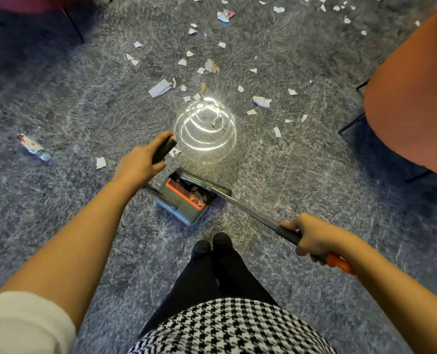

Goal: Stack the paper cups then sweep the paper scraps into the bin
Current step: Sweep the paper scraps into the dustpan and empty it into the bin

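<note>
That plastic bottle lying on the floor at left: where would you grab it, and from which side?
The bottle lies flat on its side, long flanks exposed; probably pinch across its labelled middle, coming down from above.

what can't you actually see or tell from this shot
Head view only:
- Paper cups and bin: outside the frame, so neither step's end can be checked.
- Dustpan: broom head covers its mouth; scrap count inside unclear.
- Floor under the glare: washed out, scraps there can't be told.
- Bottle: label too small to read.
- Orange chair: cut off by the right edge.
</note>
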`<act>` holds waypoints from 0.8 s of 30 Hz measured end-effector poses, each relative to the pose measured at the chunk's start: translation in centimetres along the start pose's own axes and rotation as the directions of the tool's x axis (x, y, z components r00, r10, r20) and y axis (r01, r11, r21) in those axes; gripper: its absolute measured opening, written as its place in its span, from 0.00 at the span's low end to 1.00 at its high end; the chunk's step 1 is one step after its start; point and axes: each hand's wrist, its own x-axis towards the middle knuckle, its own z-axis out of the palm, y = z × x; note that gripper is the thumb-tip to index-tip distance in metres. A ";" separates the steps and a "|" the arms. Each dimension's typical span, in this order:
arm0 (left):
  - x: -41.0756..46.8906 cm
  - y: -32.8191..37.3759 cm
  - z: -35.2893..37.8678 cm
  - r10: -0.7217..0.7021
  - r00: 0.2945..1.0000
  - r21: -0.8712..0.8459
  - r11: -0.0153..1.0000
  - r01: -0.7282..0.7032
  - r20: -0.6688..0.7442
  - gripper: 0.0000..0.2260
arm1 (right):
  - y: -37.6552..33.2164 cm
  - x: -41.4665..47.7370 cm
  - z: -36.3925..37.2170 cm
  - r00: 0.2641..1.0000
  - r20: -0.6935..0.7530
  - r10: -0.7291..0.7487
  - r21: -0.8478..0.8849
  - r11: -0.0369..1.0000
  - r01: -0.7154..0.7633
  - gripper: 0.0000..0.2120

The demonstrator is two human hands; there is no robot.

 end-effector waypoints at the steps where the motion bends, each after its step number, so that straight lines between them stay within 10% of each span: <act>1: 0.0 0.1 0.0 -0.002 1.000 0.003 1.000 0.002 0.000 0.31 | 0.4 -0.2 -0.1 1.000 0.002 0.001 0.021 1.000 -0.001 0.30; 15: -0.4 0.4 0.4 -0.009 1.000 0.030 1.000 0.010 -0.011 0.31 | 2.2 -0.9 -2.4 0.986 -0.167 -0.003 0.110 0.994 0.022 0.35; 24: -0.9 -0.3 -0.1 -0.040 0.999 0.022 0.999 0.040 -0.018 0.32 | -0.7 2.0 -0.9 0.989 -0.145 -0.037 -0.226 0.974 0.003 0.21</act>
